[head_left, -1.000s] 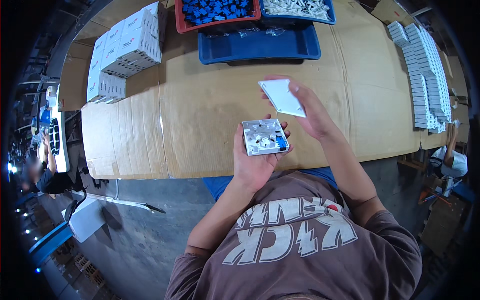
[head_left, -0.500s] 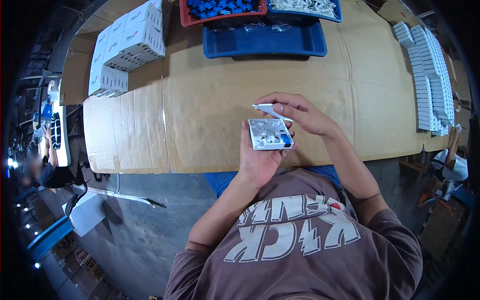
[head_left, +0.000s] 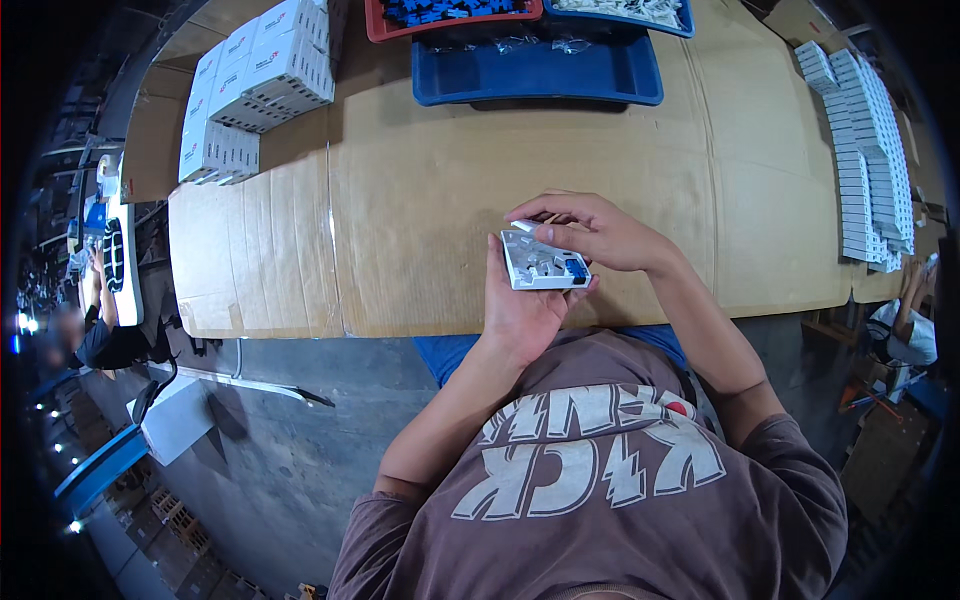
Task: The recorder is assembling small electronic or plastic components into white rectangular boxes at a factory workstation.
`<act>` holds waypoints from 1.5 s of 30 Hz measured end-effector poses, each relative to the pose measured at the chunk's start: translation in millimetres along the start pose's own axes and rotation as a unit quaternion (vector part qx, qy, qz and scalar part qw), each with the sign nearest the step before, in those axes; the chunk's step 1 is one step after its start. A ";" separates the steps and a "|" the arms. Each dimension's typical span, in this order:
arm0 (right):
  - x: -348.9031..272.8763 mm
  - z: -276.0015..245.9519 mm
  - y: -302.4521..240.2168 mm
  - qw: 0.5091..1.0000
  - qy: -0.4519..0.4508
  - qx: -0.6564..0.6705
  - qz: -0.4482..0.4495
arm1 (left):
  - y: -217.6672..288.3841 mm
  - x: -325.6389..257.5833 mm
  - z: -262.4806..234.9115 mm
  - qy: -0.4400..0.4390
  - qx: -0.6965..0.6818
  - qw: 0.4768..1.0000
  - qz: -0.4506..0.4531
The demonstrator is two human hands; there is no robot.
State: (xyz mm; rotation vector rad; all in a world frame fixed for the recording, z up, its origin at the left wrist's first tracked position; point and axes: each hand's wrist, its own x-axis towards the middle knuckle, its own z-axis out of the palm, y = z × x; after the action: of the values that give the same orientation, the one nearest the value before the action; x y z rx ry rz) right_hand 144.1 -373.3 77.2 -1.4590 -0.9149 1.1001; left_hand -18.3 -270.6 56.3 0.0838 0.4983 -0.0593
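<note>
A small, shallow white plastic box rests in my left hand, whose fingers curl round its sides from below. Inside it show a clear bag with small white pieces and a blue piece in the near right corner. My right hand is over the far side of the box, its thumb and fingers closed on a white lid. Much of the lid is hidden by those fingers. It slants at the far edge of the box; whether it is joined there I cannot tell.
Beyond my hands stand a blue tray, a red bin of blue pieces and a blue bin of white pieces. White boxes are stacked at left and right on the cardboard-covered table. Other people sit at both sides.
My right hand has brought the lid nearer the box, and its fingers now cover more of it. The box has tilted a little in my left hand. The whole view has shifted slightly.
</note>
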 end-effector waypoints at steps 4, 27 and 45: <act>-1.4 4.3 3.5 0.999 0.003 -0.020 0.038 | -1.7 -1.8 6.8 0.056 0.005 0.998 0.012; 12.7 1.3 13.2 0.988 -0.047 0.042 0.140 | 8.1 5.4 4.5 0.116 0.048 0.992 0.003; 7.4 1.6 23.4 0.996 -0.013 0.034 0.079 | 11.7 11.4 9.3 0.086 0.080 0.993 0.002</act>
State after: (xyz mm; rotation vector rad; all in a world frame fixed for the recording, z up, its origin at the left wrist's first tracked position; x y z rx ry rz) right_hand 144.3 -369.6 52.8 -1.4830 -0.7830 1.2581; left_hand -2.9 -260.3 59.8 0.2493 0.6652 -0.0887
